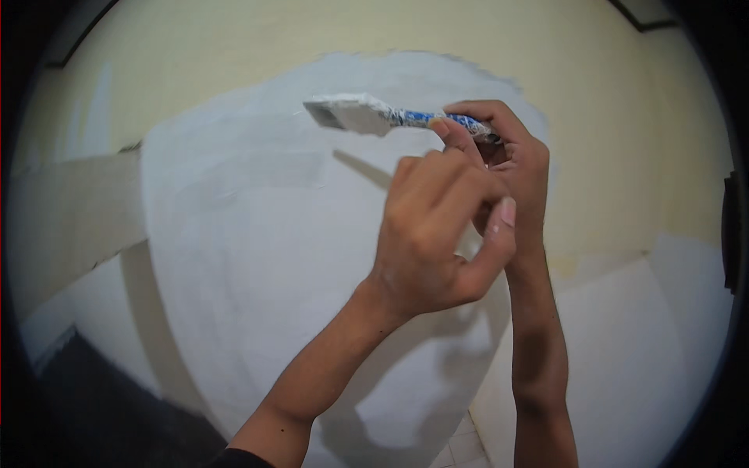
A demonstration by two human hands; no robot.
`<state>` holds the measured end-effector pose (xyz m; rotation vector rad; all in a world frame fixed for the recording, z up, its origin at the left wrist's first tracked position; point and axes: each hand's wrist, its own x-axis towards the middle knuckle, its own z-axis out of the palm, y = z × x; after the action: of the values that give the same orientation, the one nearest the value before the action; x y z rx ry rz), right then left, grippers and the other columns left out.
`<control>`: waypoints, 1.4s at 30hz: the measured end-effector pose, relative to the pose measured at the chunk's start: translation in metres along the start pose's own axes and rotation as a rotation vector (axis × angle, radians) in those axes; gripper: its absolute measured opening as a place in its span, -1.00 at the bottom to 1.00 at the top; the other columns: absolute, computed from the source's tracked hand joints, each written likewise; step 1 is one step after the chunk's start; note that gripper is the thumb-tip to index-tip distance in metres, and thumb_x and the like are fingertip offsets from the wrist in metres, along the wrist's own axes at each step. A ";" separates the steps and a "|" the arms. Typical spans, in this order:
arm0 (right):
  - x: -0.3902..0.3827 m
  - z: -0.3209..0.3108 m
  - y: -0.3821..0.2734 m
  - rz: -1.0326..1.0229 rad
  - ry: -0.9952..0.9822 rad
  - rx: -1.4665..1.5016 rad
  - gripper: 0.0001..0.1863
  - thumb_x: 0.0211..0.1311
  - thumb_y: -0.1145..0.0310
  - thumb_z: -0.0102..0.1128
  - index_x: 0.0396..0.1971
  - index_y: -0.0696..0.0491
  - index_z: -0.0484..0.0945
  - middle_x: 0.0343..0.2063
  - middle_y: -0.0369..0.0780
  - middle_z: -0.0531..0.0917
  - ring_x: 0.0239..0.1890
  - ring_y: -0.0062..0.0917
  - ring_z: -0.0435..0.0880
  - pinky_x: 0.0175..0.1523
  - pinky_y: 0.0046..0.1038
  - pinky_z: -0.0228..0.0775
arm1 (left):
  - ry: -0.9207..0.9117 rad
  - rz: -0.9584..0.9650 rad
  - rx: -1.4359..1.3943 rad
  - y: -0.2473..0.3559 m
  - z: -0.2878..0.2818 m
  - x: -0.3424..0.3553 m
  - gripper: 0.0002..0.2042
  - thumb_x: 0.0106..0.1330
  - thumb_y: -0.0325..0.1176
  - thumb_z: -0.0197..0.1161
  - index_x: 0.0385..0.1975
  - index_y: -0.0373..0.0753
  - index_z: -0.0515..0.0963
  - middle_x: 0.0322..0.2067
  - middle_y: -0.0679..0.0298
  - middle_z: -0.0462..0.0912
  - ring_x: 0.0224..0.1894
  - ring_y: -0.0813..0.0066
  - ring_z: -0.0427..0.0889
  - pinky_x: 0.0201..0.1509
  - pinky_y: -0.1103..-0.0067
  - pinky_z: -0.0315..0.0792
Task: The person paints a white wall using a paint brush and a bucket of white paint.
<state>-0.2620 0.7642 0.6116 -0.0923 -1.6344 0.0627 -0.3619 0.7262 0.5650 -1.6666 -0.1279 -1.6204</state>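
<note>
My right hand (523, 152) is raised before the wall and closed round the handle of a putty knife (363, 115). The knife points left, its wide blade smeared with white, its handle blue and white-spattered. Nearer to me, my left hand (437, 226) crosses in front of the right wrist and palm. Its fingers are curled, with the thumb bent up near the index finger; the other fingertips are hidden, so whatever they may hold cannot be seen. Behind both hands, a large whitish coated patch (250, 234) covers part of the cream wall (312, 31).
A beige ledge or band (78, 207) runs along the wall at the left. Below it is a dark surface (117, 405). Floor tiles (466, 444) show at the bottom, and a dark object (731, 234) stands at the right rim. Dark-edged frames show in both upper corners.
</note>
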 end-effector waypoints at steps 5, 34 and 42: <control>-0.011 0.093 -0.008 -0.704 0.052 -0.175 -0.87 0.13 0.53 0.25 -0.30 0.18 0.57 -0.44 -0.14 0.59 -0.49 -0.37 0.64 -0.46 -0.44 0.48 | 0.150 -0.175 0.270 -0.022 -0.100 -0.018 -0.67 0.10 -0.73 0.14 -0.10 -0.38 0.51 -0.20 0.10 0.54 -0.31 0.29 0.57 -0.25 0.49 0.49; -0.032 0.383 -0.062 -0.899 -0.379 -0.136 -0.88 0.16 0.57 0.10 -0.30 0.27 0.50 -0.27 -0.11 0.52 -0.38 -0.28 0.66 -0.32 -0.32 0.56 | 0.317 -0.504 0.430 -0.079 -0.362 -0.043 -0.91 0.24 -0.54 0.13 -0.36 -0.35 0.58 -0.46 0.33 0.63 -0.38 0.67 0.54 -0.27 0.66 0.40; -0.004 0.381 -0.073 -0.678 -0.444 0.364 -0.85 0.22 0.45 0.25 -0.44 0.23 0.55 -0.50 -0.07 0.56 -0.52 -0.26 0.58 -0.39 -0.27 0.41 | 0.251 -0.555 0.415 -0.061 -0.380 -0.028 -0.92 0.24 -0.54 0.14 -0.36 -0.38 0.57 -0.42 0.32 0.62 -0.38 0.63 0.53 -0.20 0.64 0.45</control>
<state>-0.6437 0.6973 0.5898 0.8022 -1.9877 -0.1505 -0.7064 0.5578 0.5182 -1.1506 -0.7999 -2.0194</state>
